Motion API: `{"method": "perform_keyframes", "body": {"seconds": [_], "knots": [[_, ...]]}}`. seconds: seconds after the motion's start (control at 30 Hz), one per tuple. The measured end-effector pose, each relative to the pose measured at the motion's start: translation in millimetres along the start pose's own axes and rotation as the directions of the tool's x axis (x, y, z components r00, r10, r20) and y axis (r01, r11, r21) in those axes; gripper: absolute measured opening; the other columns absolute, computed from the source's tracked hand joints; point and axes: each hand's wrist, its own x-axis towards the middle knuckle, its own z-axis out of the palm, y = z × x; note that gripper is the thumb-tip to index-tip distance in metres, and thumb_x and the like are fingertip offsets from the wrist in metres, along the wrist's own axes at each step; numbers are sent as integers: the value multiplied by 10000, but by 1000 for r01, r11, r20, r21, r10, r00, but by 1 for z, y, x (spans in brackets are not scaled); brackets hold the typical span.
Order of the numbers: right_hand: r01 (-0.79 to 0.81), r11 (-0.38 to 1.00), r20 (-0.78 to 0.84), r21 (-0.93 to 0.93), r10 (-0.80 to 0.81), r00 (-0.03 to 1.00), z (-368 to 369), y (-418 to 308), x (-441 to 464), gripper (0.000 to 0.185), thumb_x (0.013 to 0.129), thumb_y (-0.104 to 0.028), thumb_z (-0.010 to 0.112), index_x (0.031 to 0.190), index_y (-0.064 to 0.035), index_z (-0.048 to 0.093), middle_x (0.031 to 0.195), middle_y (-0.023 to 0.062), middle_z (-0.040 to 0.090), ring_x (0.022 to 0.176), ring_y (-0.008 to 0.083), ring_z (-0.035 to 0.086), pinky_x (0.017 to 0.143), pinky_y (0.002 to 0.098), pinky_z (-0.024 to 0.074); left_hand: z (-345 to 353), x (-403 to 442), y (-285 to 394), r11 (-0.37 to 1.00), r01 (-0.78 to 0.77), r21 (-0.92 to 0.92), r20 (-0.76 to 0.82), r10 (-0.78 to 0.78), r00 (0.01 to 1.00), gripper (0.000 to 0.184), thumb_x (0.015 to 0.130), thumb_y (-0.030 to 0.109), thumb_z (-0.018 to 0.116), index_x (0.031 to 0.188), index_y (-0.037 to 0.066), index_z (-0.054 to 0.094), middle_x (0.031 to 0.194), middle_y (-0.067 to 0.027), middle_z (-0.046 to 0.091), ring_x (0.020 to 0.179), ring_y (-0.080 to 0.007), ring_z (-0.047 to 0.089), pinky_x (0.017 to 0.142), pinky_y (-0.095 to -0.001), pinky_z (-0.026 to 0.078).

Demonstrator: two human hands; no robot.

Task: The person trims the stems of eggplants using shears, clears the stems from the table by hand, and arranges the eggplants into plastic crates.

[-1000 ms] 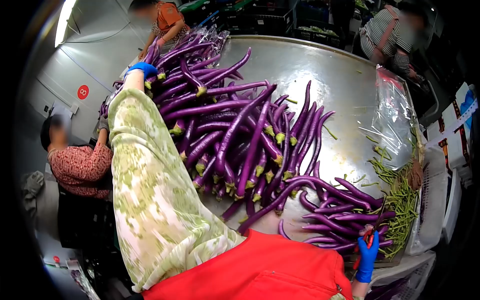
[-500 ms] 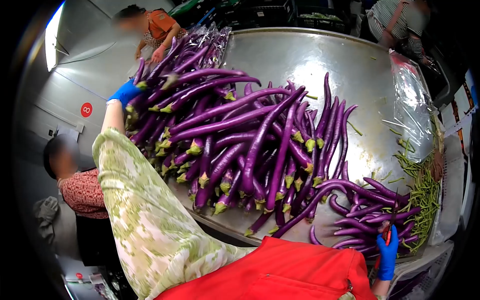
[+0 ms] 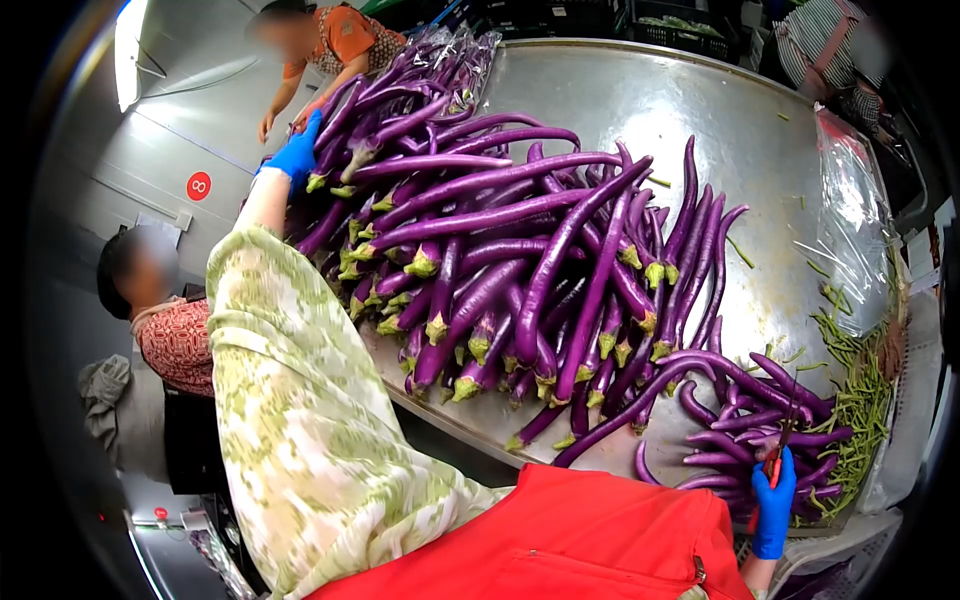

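My left hand [image 3: 292,160], in a blue glove, reaches to the far left side of a big heap of long purple eggplants [image 3: 480,215]. Its fingers close against an eggplant near the green stem end and are partly hidden by the heap. At the lower right, my right hand [image 3: 773,505], also blue-gloved, is wrapped around the red handles of scissors [image 3: 774,465]. Their thin dark blades point up and away, over a smaller group of curved eggplants [image 3: 725,440]. Most of the big heap's stem ends face me.
Everything lies on a metal table [image 3: 600,95]. Green beans [image 3: 860,420] line its right edge beside clear plastic film [image 3: 845,220]. Bagged eggplants [image 3: 465,60] lie at the far left. One person in orange [image 3: 345,45] stands beyond, another in striped clothing [image 3: 815,45], another in red pattern [image 3: 175,345].
The view has shifted slightly, so the table appears further right. My left hand has moved a little farther along the heap, and eggplants beside it have shifted. My right hand keeps its grip on the scissors.
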Motion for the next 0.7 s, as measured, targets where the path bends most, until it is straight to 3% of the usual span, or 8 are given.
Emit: {"method": "perform_keyframes", "body": {"seconds": [0.1, 0.13, 0.17, 0.33, 0.57, 0.67, 0.7], "knots": [[2, 1000, 4, -18, -2, 1000, 3, -5, 0, 573, 751, 11, 570, 1305, 5, 424, 985, 41, 521, 829, 106, 503, 750, 238, 444, 49, 48, -75, 971, -169, -169, -104, 153, 983, 850, 806, -47, 465, 1473, 272, 45, 1457, -206, 281, 1336, -366, 300, 1075, -435, 279], [4, 1000, -16, -9, -4, 1000, 6, -7, 0, 573, 753, 12, 569, 1307, 4, 423, 980, 40, 521, 828, 105, 502, 749, 237, 442, 56, 48, -74, 955, -158, -250, -164, 119, 979, 806, 799, -6, 549, 1468, 217, 160, 1441, -195, 320, 1331, -348, 318, 1067, -398, 300], [7, 1000, -13, -10, -7, 1000, 9, -9, 1, 572, 752, 11, 569, 1305, 3, 423, 977, 39, 520, 825, 105, 500, 745, 237, 442, 58, 49, -76, 951, -120, -286, -169, 73, 983, 798, 797, -4, 555, 1464, 208, 171, 1438, -194, 325, 1329, -342, 321, 1066, -393, 302], [-19, 999, -2, -47, 18, 1000, 20, -21, 7, 556, 747, 11, 572, 1286, 4, 434, 945, 31, 513, 799, 104, 495, 719, 233, 440, 37, 18, -48, 942, 65, -329, -7, -72, 997, 761, 787, 6, 586, 1442, 163, 231, 1424, -185, 349, 1319, -310, 334, 1061, -370, 307], [-3, 999, 77, -40, 6, 997, 26, -38, 5, 512, 739, 16, 564, 1242, -1, 467, 887, 22, 509, 765, 92, 483, 679, 230, 435, -42, -67, 40, 875, 124, -469, 198, -32, 980, 715, 774, 19, 630, 1410, 99, 315, 1405, -172, 382, 1306, -266, 353, 1055, -337, 315], [63, 998, 67, -30, -61, 996, 15, -34, 3, 474, 739, 15, 563, 1206, -2, 484, 867, 16, 512, 751, 88, 481, 676, 228, 432, -59, -99, 58, 872, 59, -485, 100, -11, 995, 698, 768, 25, 649, 1397, 72, 350, 1397, -167, 396, 1300, -247, 361, 1052, -324, 319], [80, 997, 67, -25, -78, 995, 10, -34, 1, 469, 740, 14, 563, 1202, -3, 486, 863, 14, 513, 748, 87, 481, 677, 228, 433, -42, -98, 36, 898, -42, -437, -26, 35, 999, 698, 753, 32, 661, 1385, 69, 369, 1396, -173, 396, 1298, -266, 367, 1054, -326, 318]]}}
